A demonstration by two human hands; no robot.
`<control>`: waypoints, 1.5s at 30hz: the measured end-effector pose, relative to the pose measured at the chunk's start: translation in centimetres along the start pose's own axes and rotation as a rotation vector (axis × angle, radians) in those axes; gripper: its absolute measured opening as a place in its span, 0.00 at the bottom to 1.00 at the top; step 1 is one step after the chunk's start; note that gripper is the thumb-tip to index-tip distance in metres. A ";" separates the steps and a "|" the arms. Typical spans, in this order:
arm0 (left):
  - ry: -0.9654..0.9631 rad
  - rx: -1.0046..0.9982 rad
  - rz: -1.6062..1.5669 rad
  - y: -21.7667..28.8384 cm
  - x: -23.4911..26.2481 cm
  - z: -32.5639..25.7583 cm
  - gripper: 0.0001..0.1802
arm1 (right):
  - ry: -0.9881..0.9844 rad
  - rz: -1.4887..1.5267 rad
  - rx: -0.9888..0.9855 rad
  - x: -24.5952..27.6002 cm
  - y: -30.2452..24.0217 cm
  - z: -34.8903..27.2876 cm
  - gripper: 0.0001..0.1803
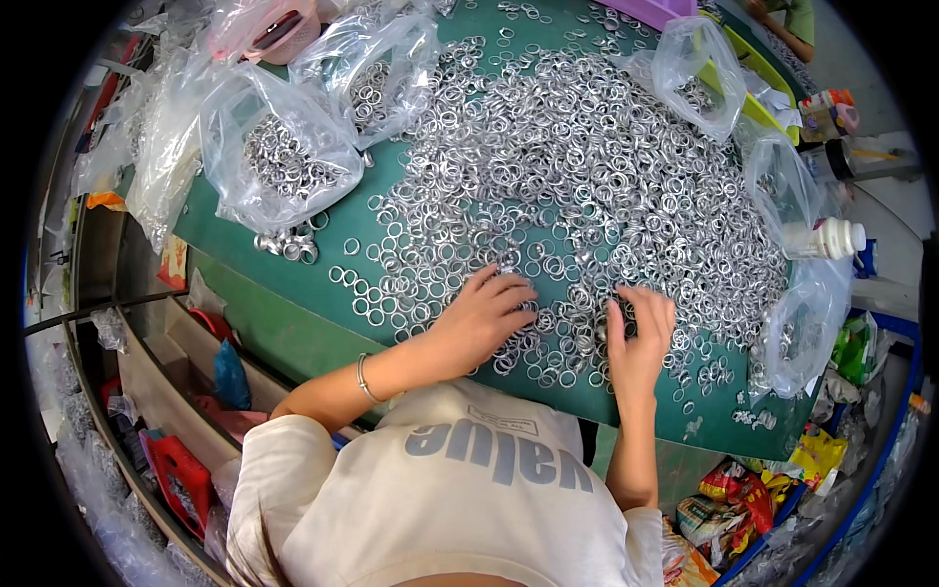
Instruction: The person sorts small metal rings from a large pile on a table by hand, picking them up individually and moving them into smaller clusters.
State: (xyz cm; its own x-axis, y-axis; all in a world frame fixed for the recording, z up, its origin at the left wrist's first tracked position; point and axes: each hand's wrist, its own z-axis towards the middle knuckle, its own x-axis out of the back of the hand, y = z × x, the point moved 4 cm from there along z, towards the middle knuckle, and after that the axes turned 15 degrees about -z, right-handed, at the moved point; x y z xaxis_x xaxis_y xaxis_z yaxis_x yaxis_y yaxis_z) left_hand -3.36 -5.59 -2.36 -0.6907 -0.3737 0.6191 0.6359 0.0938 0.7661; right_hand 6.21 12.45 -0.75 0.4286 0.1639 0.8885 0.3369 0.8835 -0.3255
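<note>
Resting on: both hands lie palm-down on the near edge of a broad heap of silver metal rings (587, 166) spread over the green surface (293, 333).
Left hand (484, 315): fingers curled over a few rings, seemingly raking them; whether any is gripped I cannot tell.
Right hand (641, 338): fingers spread fairly wide and flat, pressing rings down.
Why spread: the loose, thin layer lets single rings be reached.
Around: clear bags of rings (284, 157) at far left, more bags (797, 293) at right, a white bottle (827, 238).
In the way: bags crowd both sides.
</note>
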 end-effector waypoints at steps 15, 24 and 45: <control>0.520 0.306 -0.576 -3.2 2.0 1.4 0.10 | -0.030 -0.294 -0.127 0.2 1.0 0.7 0.08; 0.397 0.166 -0.199 -0.8 3.1 0.9 0.16 | -0.063 -0.171 0.154 -3.8 -1.4 3.7 0.07; 0.302 0.150 -0.175 0.1 -0.1 -0.8 0.09 | -0.284 0.603 -0.415 -0.5 1.9 -1.7 0.04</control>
State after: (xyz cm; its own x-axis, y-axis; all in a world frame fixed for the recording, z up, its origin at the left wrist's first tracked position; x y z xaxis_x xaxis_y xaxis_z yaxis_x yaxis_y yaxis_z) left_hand -2.91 -6.23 -2.48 -0.6373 -0.6495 0.4148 0.4444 0.1300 0.8864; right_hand 8.06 13.30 -2.40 0.4249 0.7185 0.5507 0.4239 0.3796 -0.8223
